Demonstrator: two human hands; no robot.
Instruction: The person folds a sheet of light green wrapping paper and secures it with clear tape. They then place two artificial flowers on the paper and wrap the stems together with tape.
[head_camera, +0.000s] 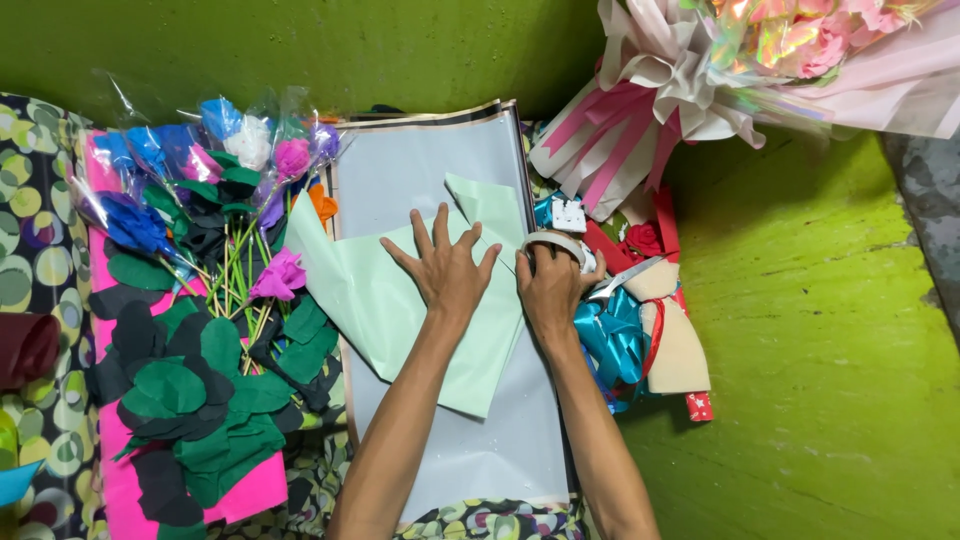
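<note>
Looks like a home floral-craft corner, set up on a green-painted floor (800, 330): paper flowers on sticks (215, 190), cut green and black paper leaves (190, 390), sheets of wrapping paper (400, 170), curled ribbon (610, 340), scissors (625, 278), and a finished wrapped bouquet (760, 60) lying nearby.

The wrapped bouquet (760, 60) is cut off by the top edge, and the right hand (552, 290) hides part of the tape roll (553, 242).

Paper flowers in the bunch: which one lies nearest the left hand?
The magenta paper flower, lowest of the bunch, lying beside the pale green paper sheet that the left hand presses flat.
</note>
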